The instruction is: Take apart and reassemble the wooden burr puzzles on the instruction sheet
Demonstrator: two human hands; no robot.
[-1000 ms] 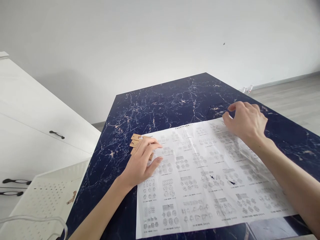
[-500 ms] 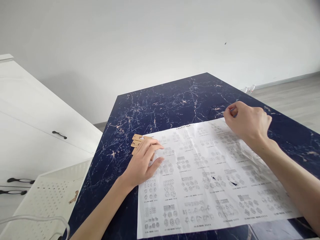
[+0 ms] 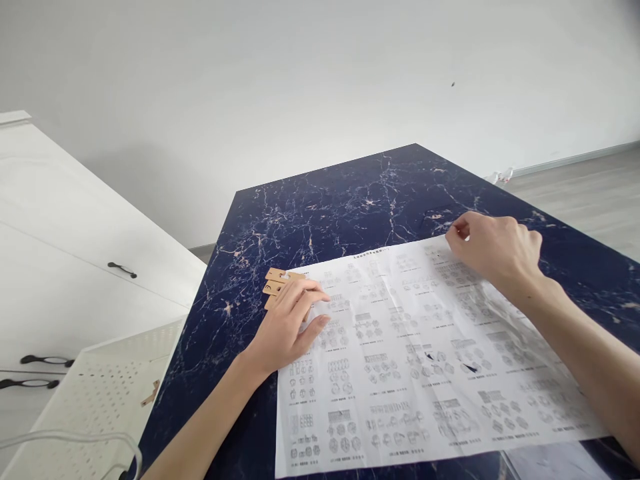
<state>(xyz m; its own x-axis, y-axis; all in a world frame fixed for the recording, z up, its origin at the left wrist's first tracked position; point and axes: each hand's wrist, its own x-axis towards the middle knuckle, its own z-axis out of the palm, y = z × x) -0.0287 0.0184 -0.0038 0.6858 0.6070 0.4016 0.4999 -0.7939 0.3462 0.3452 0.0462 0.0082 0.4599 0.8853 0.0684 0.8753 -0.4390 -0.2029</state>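
Observation:
A large creased sheet of paper (image 3: 395, 327), printed with rows of small diagrams, lies over a dark blue marble-patterned table (image 3: 320, 207). My left hand (image 3: 290, 320) rests on the sheet's upper left side, fingers stretched out. Under and beside those fingers are flat wooden pieces (image 3: 274, 287) with dark marks, partly covered by the hand. At the sheet's far right corner, my right hand (image 3: 500, 250) is closed in a pinch at the paper's edge. The corner itself is hidden behind that hand. Two small dark spots, perhaps tears, show in the paper.
To the left stands a white cabinet (image 3: 100, 220) with black handles. Below it is a perforated cream surface (image 3: 115, 373) with a small wooden piece (image 3: 150, 393) and a pale cable (image 3: 75, 437). A clear flat item (image 3: 550, 461) lies partly under the sheet's near edge.
My right hand has lowered slightly toward the paper's far right corner. My left hand, the wooden pieces and the sheet look nearly the same; the view has shifted a little.

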